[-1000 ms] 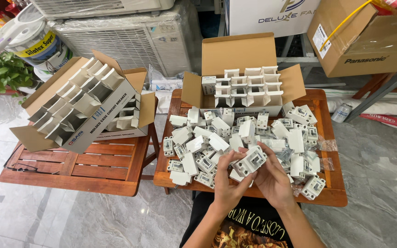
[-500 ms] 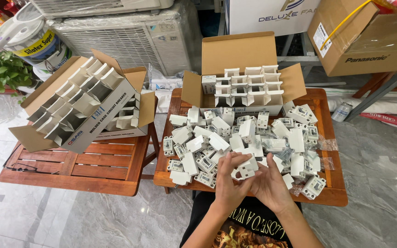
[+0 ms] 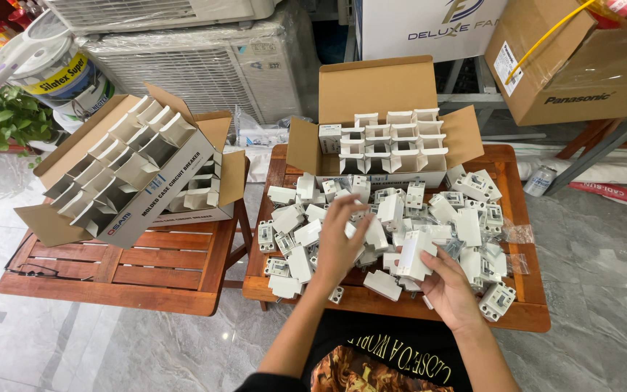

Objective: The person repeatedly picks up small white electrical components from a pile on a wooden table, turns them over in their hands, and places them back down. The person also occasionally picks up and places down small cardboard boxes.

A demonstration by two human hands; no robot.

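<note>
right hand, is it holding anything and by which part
Yes: the right hand holds one white breaker, upright, gripped at its lower end. The left hand lies spread over the pile of breakers; whether it grips one cannot be told.

The breaker (image 3: 415,254) in the right hand (image 3: 448,287) is smooth, matt white plastic, like the pile (image 3: 371,218) under the left hand (image 3: 339,243). Beneath them the table (image 3: 527,316) is glossy reddish slatted wood. Beyond the grip, the box (image 3: 375,87) is matt brown cardboard.
</note>
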